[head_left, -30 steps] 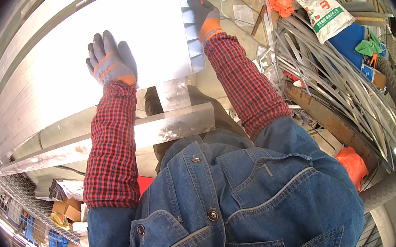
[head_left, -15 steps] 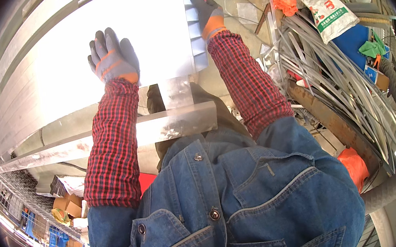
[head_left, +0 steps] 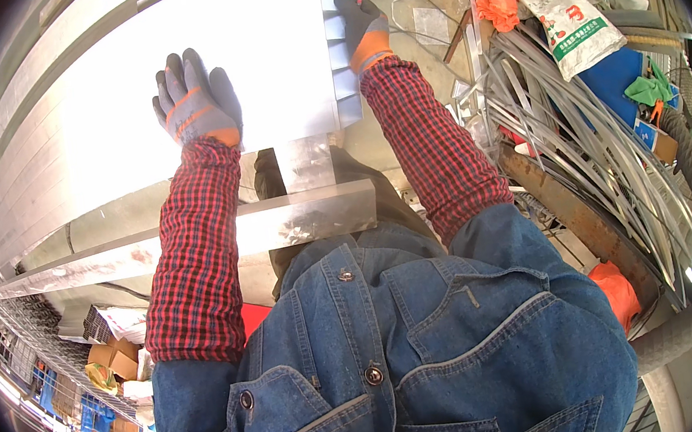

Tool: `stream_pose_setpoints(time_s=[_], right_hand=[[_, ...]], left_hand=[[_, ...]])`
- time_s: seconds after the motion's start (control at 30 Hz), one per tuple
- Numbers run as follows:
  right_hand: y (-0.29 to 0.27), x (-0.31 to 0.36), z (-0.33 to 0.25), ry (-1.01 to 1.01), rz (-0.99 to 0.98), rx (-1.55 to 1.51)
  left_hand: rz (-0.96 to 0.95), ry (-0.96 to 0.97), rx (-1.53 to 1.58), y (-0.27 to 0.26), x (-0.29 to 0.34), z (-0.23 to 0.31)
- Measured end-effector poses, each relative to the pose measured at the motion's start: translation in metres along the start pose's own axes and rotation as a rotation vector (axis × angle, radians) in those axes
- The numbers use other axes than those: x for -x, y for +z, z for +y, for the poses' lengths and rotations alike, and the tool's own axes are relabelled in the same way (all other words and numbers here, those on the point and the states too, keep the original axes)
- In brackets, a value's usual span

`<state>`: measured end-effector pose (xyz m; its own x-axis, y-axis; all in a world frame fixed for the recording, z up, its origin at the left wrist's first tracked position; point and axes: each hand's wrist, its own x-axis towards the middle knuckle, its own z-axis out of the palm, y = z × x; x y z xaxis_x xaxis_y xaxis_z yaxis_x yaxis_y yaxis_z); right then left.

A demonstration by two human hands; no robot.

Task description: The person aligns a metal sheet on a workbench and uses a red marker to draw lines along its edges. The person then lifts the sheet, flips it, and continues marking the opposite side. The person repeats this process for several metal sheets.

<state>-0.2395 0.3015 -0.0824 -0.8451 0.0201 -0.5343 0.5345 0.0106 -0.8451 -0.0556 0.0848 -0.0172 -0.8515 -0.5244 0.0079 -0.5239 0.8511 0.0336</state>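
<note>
status chk from my end: v. little chg over the last sec. the view has shifted a touch, so panel (head_left: 279, 78), hands and the strips (head_left: 576, 138) at rt. all sit slightly further right in frame; relative to the panel, i see no clear move by either hand. panel pos.: upper ctr., in front of the torso, near edge just beyond the cross rail (head_left: 303, 216), w/ a short post (head_left: 306, 165) showing between. glare wipes out most surface detail. l. hand (head_left: 194, 105): palm down on the panel, fingers slightly spread, thumb set apart; nothing pinched. r. hand (head_left: 365, 26): at the rt. edge, beside the upper end of the pale fins (head_left: 344, 71), fingers bent; i can't tell if it pinches a fin or only rests there, b/c the grip side is hidden. i read this as a steadying hold: no new contact, no release, no visible progress in panel pos. caution: in my est., uneven push could skew the panel.
</note>
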Motion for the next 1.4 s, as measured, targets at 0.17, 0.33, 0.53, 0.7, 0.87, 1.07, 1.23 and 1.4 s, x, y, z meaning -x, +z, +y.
stream_pose_setpoints(time_s=[0.17, 0.33, 0.53, 0.7, 0.87, 1.07, 1.23, 1.4], right_hand=[[-0.002, -0.006, 0.01, 0.011, -0.02, -0.023], [-0.013, -0.026, 0.01, -0.076, -0.143, 0.046], [-0.019, -0.051, -0.023, -0.032, -0.216, 0.058], [0.003, -0.067, -0.041, -0.097, -0.369, 0.378], [0.011, -0.065, -0.034, 0.022, -0.305, 0.238], [0.019, -0.08, -0.013, 0.035, -0.116, 0.139], [0.017, -0.093, 0.002, 0.01, -0.041, 0.148], [0.017, -0.082, 0.0, -0.07, 0.008, 0.227]], left_hand=[[-0.017, -0.006, -0.018, 0.0, -0.001, 0.0], [-0.056, -0.015, -0.022, -0.005, -0.003, 0.003], [-0.05, -0.02, -0.049, -0.01, -0.003, 0.007], [-0.099, -0.015, -0.042, -0.014, -0.006, 0.007], [-0.032, -0.004, -0.009, -0.012, -0.003, 0.007], [-0.01, 0.006, -0.006, -0.007, -0.002, 0.003], [-0.002, 0.007, 0.023, -0.005, -0.002, 0.002], [0.016, 0.018, 0.028, -0.004, -0.001, 0.002]])
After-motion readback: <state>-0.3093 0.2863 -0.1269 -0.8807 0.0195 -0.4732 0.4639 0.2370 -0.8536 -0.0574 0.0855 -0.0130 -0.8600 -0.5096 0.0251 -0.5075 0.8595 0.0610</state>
